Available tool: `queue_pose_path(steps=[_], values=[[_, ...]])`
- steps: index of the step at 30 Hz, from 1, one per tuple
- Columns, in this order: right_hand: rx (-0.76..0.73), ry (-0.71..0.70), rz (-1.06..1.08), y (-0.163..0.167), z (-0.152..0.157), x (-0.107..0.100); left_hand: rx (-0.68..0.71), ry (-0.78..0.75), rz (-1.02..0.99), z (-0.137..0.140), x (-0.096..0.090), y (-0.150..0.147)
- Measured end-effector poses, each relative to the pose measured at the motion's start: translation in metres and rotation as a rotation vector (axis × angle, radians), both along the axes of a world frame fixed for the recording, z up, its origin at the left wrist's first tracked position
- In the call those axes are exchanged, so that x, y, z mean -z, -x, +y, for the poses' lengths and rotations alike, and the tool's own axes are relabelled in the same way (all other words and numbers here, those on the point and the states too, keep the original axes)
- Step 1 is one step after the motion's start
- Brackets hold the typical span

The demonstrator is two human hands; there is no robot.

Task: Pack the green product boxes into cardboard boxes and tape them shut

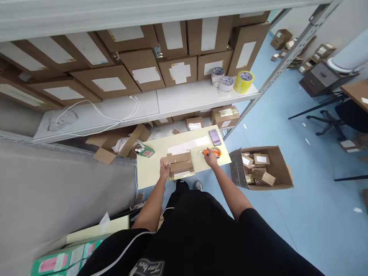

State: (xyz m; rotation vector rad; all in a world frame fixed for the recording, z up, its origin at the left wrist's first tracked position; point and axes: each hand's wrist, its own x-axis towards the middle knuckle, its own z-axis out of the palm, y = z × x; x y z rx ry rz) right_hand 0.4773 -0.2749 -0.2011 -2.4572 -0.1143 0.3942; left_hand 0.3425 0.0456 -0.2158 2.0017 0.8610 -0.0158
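Note:
A flat brown cardboard box (181, 165) with clear tape on it lies near the front edge of the pale yellow table (152, 174). My left hand (165, 168) grips the box at its left side, fingers partly hidden. Further right, my right hand (212, 158) is wrapped around an orange tape dispenser (216, 152), which rests on or just above the tabletop. A long white paper strip (188, 145) lies behind the box. Behind the dispenser is a blurred purple phone-like item (215, 137). At the table's left stands a green and white carton (146, 151).
Cardboard boxes with white labels (146, 74) fill the shelf ahead. Tape rolls (243, 81) and a white cable (97, 109) lie on its board (184, 99). On the floor at right, a large open carton (283, 168) holds small boxes. An open box (115, 143) sits left of the table.

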Motion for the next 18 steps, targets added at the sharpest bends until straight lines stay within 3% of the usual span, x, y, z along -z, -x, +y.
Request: queue_pose_path(steps=[4,7,13,18], values=[[-0.005,0.192,0.116,-0.032,-0.042,0.004,0.026,0.012,0.001,0.006,0.010,-0.001],[-0.083,0.250,0.230,-0.033,-0.056,0.013,0.011,-0.001,0.079,0.010,0.014,-0.003],[-0.113,0.269,0.215,-0.017,-0.046,0.036,0.024,0.027,0.089,0.011,0.016,-0.004],[-0.096,0.199,0.143,-0.031,-0.041,0.038,0.010,0.036,0.090,0.007,0.014,-0.004]])
